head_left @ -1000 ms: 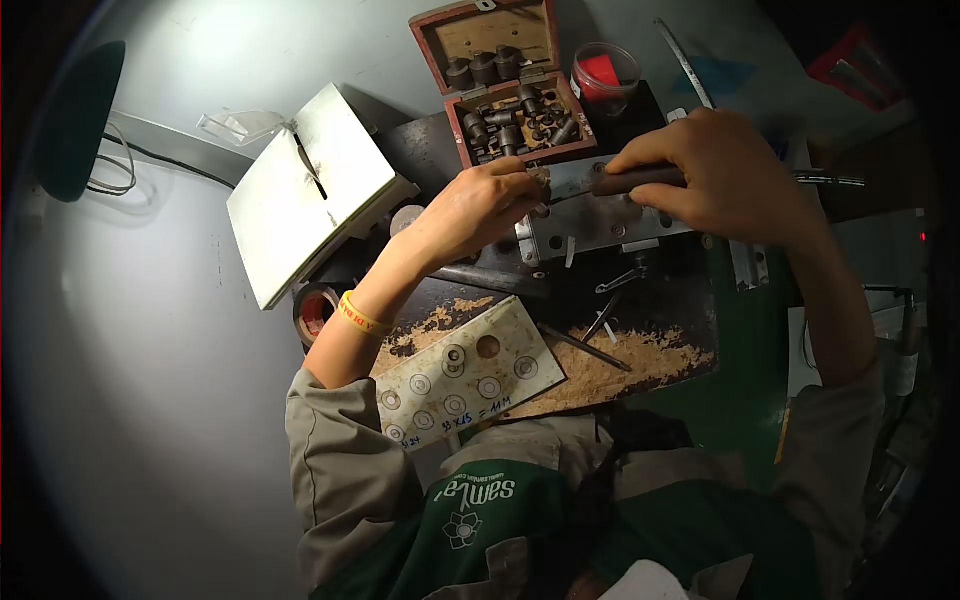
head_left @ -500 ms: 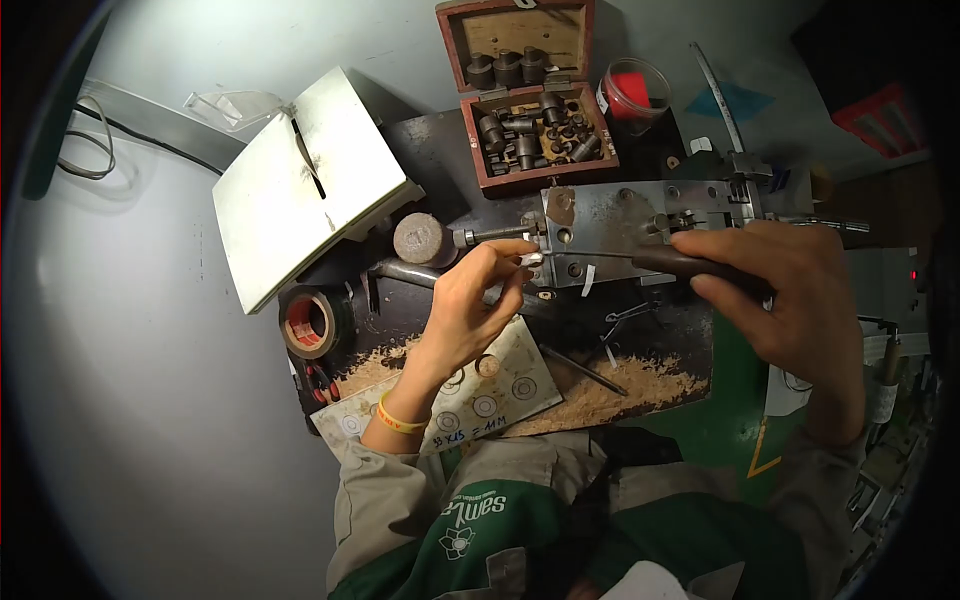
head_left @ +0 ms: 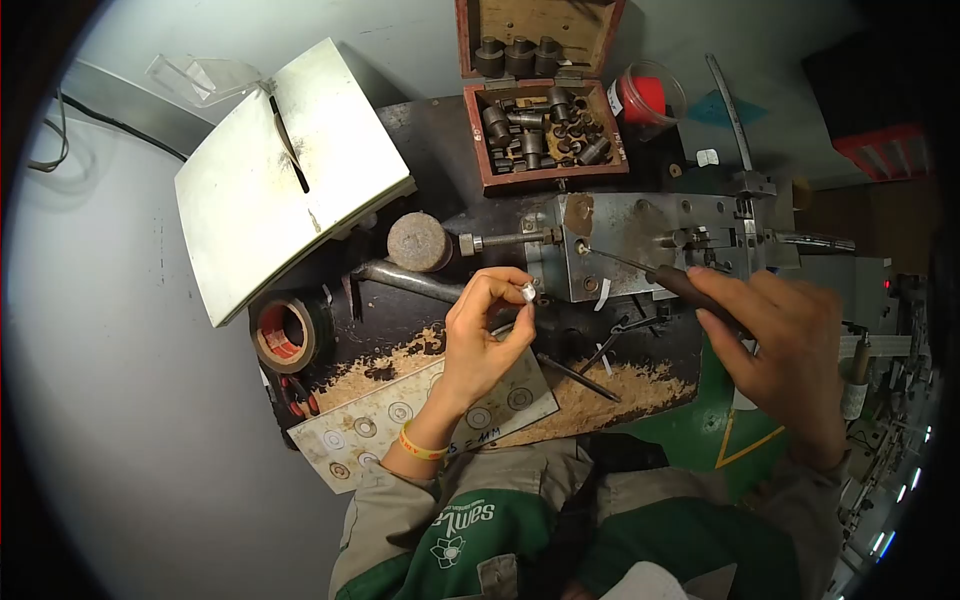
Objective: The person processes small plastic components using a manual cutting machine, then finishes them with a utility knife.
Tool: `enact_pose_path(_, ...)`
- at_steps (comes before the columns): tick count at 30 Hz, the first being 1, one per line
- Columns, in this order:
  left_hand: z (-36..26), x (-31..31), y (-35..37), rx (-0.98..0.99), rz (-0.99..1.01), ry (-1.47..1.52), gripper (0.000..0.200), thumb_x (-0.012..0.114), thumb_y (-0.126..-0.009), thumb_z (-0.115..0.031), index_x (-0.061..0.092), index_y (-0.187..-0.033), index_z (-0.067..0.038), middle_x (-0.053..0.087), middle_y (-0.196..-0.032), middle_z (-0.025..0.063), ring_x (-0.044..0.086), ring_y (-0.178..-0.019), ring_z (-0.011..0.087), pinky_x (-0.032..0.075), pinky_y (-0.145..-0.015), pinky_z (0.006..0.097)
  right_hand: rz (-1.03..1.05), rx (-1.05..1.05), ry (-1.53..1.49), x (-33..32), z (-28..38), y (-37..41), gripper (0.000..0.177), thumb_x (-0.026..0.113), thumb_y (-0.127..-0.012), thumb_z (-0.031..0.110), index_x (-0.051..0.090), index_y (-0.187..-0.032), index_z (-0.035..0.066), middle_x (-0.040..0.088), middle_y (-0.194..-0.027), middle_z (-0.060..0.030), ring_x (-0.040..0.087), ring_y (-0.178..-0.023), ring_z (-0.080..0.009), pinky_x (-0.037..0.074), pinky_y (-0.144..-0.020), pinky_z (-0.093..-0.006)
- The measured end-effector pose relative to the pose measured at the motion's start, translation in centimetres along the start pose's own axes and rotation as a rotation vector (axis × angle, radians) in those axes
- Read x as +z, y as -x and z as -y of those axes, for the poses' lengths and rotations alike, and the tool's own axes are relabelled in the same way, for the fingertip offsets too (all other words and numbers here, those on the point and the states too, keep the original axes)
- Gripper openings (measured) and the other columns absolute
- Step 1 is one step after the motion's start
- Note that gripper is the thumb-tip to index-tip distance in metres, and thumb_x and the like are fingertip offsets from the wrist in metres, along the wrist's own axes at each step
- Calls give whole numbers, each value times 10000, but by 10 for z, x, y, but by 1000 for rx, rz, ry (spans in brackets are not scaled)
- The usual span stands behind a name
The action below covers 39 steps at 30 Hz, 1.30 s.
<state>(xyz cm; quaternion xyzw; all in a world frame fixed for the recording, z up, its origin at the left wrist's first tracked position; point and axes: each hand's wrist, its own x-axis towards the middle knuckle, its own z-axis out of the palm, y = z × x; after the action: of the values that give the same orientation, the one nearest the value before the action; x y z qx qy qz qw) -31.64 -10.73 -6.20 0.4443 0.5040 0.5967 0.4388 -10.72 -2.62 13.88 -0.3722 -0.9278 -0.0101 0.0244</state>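
My left hand [head_left: 487, 335] is closed, pinching a small white piece [head_left: 528, 292] between thumb and fingertips, just left of the steel plate fixture [head_left: 630, 230]. What the piece is I cannot make out. My right hand [head_left: 775, 340] grips the dark handle of a thin-shafted tool [head_left: 690, 295]. Its slender metal tip reaches a round hole [head_left: 582, 247] near the left end of the plate. A bolt [head_left: 505, 240] sticks out of the fixture's left side, above my left hand.
A wooden box [head_left: 485, 130] of metal punches stands at the back, beside a clear tub [head_left: 668, 115]. Left are a white sloped panel [head_left: 300, 120], a round-headed mallet [head_left: 418, 242] and a tape roll [head_left: 290, 333]. A card with circles [head_left: 350, 430] lies in front.
My left hand has drawn away from the plate's edge, toward me, still pinching the white piece. The tool's tip has shifted from that edge to the hole in the plate. The view has tilted slightly.
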Motion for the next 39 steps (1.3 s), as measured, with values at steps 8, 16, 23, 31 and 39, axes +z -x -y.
enact_pose_path(8,-21,5,-4,-439,-1,711,169,548,-916,22,654,-1048,13,511,-1090,62,556,-987,119,490,-835,262,57,326,-687,20,7,21,254,709,-795,80,698,-1044,31,715,-782,-87,666,-612,-136,479,-562,-232)
enact_pose_path(16,-29,1,9,156,58,-208,74,661,-880,-42,644,-846,22,598,-936,56,551,-773,105,449,-661,231,138,551,-1178,28,10,47,242,668,-821,41,691,-1056,-12,684,-716,-79,603,-572,-55,439,-489,-182)
enact_pose_path(23,-18,16,11,-55,-42,299,194,594,-959,-135,611,-832,11,581,-936,56,504,-774,93,428,-702,237,-22,692,-1280,36,21,68,237,638,-868,87,678,-1073,-26,608,-615,-38,489,-431,-28,362,-396,-167)
enact_pose_path(31,-30,12,7,-315,-78,684,263,566,-972,-118,580,-1169,56,654,-1069,150,637,-1049,192,522,-938,307,-205,709,-1199,35,12,91,232,644,-882,132,678,-1060,-14,582,-590,-23,457,-413,-32,331,-387,-167)
enact_pose_path(39,-38,21,-8,-172,9,478,272,642,-904,-17,576,-1155,67,633,-1076,131,664,-1007,191,547,-851,254,-303,692,-1129,34,14,96,235,663,-869,90,671,-1079,-15,597,-646,-28,490,-477,-24,369,-435,-163)
